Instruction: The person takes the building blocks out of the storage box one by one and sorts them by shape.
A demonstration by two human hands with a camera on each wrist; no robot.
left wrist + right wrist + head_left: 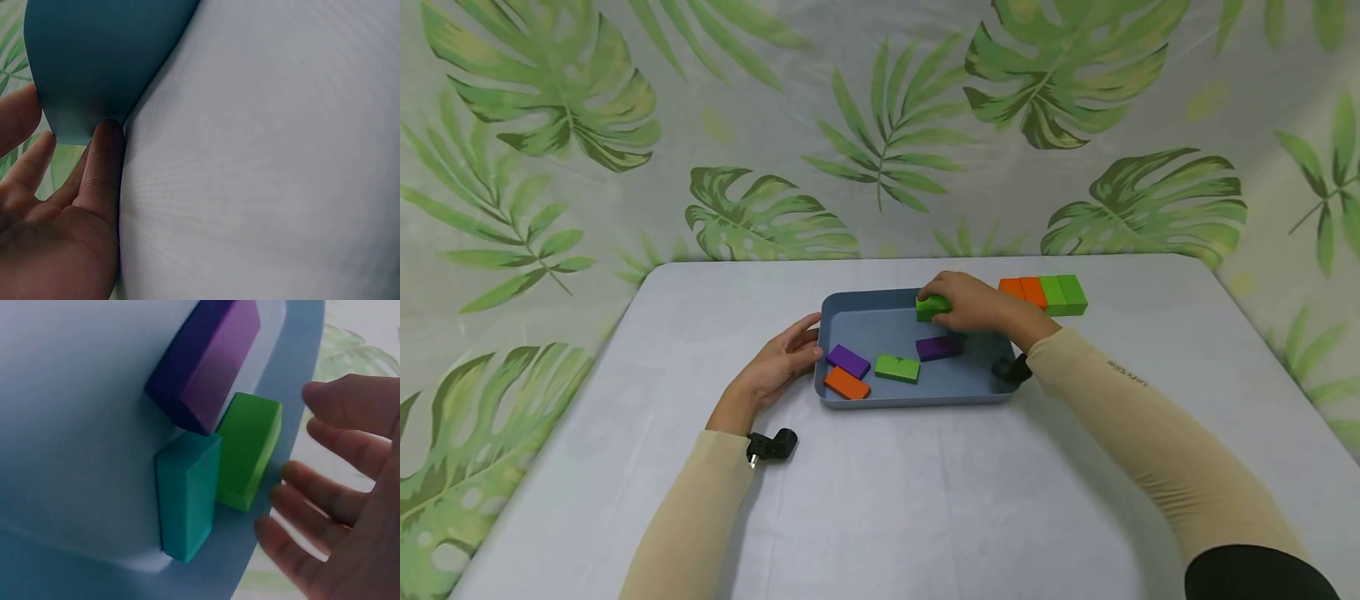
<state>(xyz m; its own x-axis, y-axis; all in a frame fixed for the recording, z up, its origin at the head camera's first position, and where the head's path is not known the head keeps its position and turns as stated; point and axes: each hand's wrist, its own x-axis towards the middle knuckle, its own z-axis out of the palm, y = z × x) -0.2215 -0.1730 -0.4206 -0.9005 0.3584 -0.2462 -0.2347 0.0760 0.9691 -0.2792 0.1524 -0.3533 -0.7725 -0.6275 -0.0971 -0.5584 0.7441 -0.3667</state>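
A blue-grey tray [917, 402] lies on the white table. My left hand [778, 365] rests at its left side, with fairly straight fingertips against the outer wall [94, 75]. Over the tray's back right reaches my right hand [973, 302], its fingertips around a green block [931, 310]. In the right wrist view, spread fingers show a gap to that green block [250, 450], which sits beside a teal block [187, 500]. A purple block [938, 347] lies just in front of them. The teal block is mostly hidden under my hand in the head view.
Left in the tray lie another purple block [848, 361], an orange block [847, 383] and a second green block [897, 368]. Beyond its back right corner, orange blocks [1022, 290] and green blocks [1066, 294] stand in a row. A leaf-patterned cloth [910, 125] hangs behind the table.
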